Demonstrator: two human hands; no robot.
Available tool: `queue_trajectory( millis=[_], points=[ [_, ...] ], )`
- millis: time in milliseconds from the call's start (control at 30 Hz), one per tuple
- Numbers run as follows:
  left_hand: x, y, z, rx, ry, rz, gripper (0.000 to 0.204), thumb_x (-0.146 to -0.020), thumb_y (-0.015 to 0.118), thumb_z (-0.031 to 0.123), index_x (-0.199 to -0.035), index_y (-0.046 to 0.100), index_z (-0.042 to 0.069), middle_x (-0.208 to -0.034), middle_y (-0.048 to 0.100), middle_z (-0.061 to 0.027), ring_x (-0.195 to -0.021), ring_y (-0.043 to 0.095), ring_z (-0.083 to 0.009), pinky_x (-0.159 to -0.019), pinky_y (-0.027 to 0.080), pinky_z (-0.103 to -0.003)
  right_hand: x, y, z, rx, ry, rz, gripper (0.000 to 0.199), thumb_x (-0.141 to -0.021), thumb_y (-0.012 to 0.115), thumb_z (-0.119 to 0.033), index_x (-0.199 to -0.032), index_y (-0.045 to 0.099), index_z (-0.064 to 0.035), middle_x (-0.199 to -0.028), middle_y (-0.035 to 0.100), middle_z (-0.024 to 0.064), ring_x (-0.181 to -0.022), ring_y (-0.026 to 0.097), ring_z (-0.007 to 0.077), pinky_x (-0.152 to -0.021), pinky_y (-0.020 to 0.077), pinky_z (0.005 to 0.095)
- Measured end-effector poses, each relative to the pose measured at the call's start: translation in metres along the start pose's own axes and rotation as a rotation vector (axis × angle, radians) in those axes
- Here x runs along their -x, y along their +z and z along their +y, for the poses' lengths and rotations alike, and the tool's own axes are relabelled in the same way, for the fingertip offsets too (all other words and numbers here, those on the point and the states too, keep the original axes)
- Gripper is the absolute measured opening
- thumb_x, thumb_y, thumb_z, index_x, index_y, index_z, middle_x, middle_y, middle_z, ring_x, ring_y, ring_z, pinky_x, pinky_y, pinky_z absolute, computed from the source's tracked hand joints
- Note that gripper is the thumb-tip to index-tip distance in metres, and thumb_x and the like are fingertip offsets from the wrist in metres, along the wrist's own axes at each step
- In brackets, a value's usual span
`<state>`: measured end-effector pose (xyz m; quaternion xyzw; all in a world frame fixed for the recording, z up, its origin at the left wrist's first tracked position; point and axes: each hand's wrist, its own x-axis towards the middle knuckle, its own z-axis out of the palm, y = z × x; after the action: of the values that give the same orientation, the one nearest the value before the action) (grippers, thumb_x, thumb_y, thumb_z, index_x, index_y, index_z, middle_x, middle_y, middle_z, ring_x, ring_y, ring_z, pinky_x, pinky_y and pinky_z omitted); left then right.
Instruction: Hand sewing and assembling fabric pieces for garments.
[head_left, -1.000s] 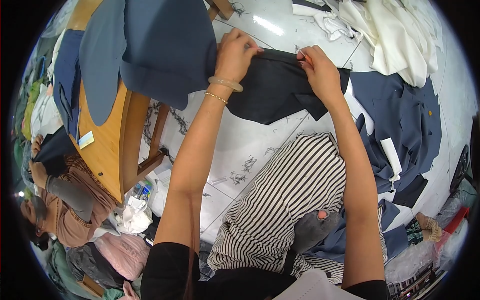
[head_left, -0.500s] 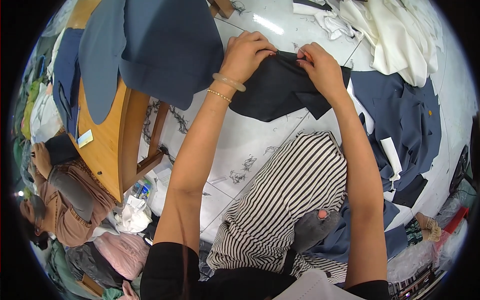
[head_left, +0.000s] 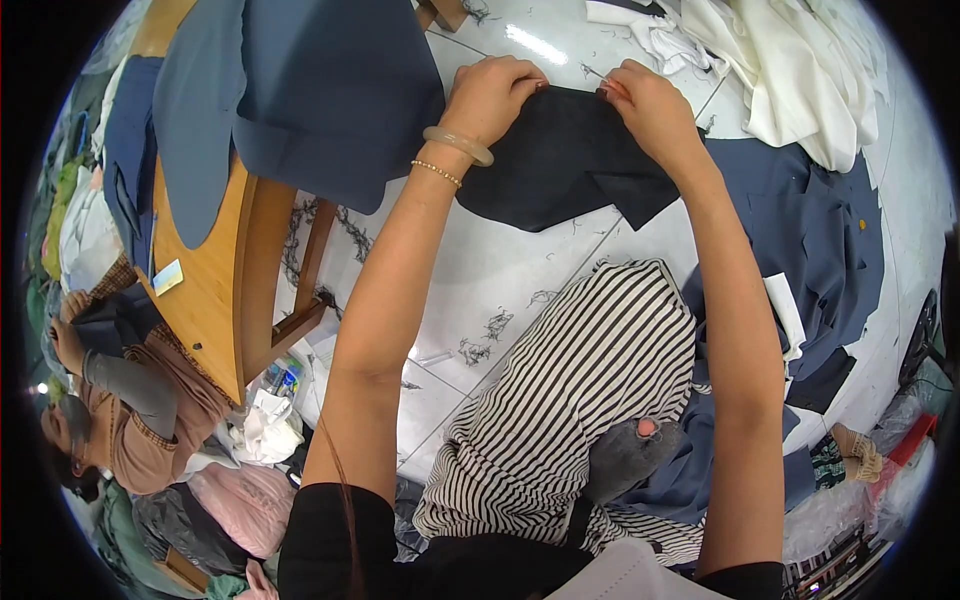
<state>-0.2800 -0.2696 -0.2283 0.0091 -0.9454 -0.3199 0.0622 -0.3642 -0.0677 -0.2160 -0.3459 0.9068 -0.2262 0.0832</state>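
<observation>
A piece of black cloth (head_left: 570, 160) hangs spread between my two hands above the tiled floor. The fingers of my left hand (head_left: 492, 98) are pinched on its upper left edge. My right hand (head_left: 650, 105) is closed at the upper right of the same edge. A thin, pointed tool (head_left: 593, 73) sticks out from my right fingers; the rest of it is hidden in the hand, so its kind is unclear. A bangle (head_left: 458, 145) and a beaded bracelet are on my left wrist. Striped fabric (head_left: 570, 370) covers my lap.
Blue-grey cloth panels (head_left: 330, 110) drape over a wooden table (head_left: 210, 290) at the left. More blue-grey pieces (head_left: 800, 230) and white cloth (head_left: 780, 70) lie at the right. Thread scraps (head_left: 480, 350) litter the floor. Another person (head_left: 150, 400) handles dark cloth beyond the table.
Both my hands have moved slightly up and away, with the cloth's top edge now pulled straighter. The pointed tool now shows above my right fingers. The other person's hands have shifted.
</observation>
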Motion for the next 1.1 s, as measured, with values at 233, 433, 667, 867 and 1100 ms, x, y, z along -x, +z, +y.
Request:
queue_trajectory(
  millis=[233, 433, 667, 867, 1100],
  points=[
    [-0.003, -0.006, 0.01, 0.069, -0.114, -0.096, 0.019, -0.087, 0.064, 0.022, -0.094, 0.07, 0.005, -0.088, 0.07, -0.0097, -0.081, 0.066, -0.0243, -0.077, 0.051, -0.031, -0.007, -0.001, 0.003, -0.025, 0.032, -0.021, 0.016, -0.088, 0.06, -0.021, -0.093, 0.067, -0.0071, -0.09, 0.064, 0.0094, -0.084, 0.063, 0.0315, -0.073, 0.0508, 0.0416],
    [-0.003, -0.002, -0.003, 0.031, -0.079, -0.03, 0.021, -0.086, 0.067, 0.025, -0.094, 0.071, 0.006, -0.088, 0.07, -0.0092, -0.08, 0.066, -0.0234, -0.075, 0.05, -0.03, -0.003, -0.015, 0.003, -0.118, -0.066, -0.08, 0.015, -0.085, 0.063, -0.02, -0.093, 0.065, -0.0077, -0.091, 0.062, 0.0077, -0.088, 0.062, 0.0301, -0.075, 0.0497, 0.0393],
    [-0.005, -0.001, -0.002, 0.059, -0.092, -0.044, 0.021, -0.086, 0.066, 0.023, -0.095, 0.072, 0.006, -0.09, 0.071, -0.0102, -0.08, 0.066, -0.0243, -0.075, 0.05, -0.03, 0.003, -0.03, 0.04, -0.079, -0.071, -0.069, 0.016, -0.081, 0.065, -0.01, -0.093, 0.059, -0.0022, -0.089, 0.058, 0.0113, -0.085, 0.059, 0.0317, -0.076, 0.0457, 0.0361],
    [-0.005, 0.0, -0.003, 0.037, -0.107, -0.04, 0.021, -0.086, 0.066, 0.024, -0.095, 0.072, 0.006, -0.088, 0.071, -0.0106, -0.079, 0.066, -0.0252, -0.075, 0.05, -0.031, 0.002, -0.031, 0.047, -0.062, -0.059, -0.066, 0.014, -0.084, 0.062, -0.008, -0.094, 0.058, -0.0008, -0.086, 0.057, 0.0135, -0.084, 0.058, 0.0342, -0.074, 0.0448, 0.0368],
    [0.006, -0.005, 0.002, -0.042, 0.035, 0.014, 0.011, -0.083, 0.067, 0.016, -0.092, 0.071, 0.011, -0.091, 0.067, -0.0028, -0.088, 0.061, -0.0216, -0.082, 0.045, -0.033, 0.019, -0.03, 0.039, 0.009, -0.069, 0.041, 0.016, -0.084, 0.064, -0.014, -0.099, 0.064, -0.0116, -0.096, 0.06, 0.0043, -0.086, 0.062, 0.027, -0.072, 0.0492, 0.0361]
  ],
)
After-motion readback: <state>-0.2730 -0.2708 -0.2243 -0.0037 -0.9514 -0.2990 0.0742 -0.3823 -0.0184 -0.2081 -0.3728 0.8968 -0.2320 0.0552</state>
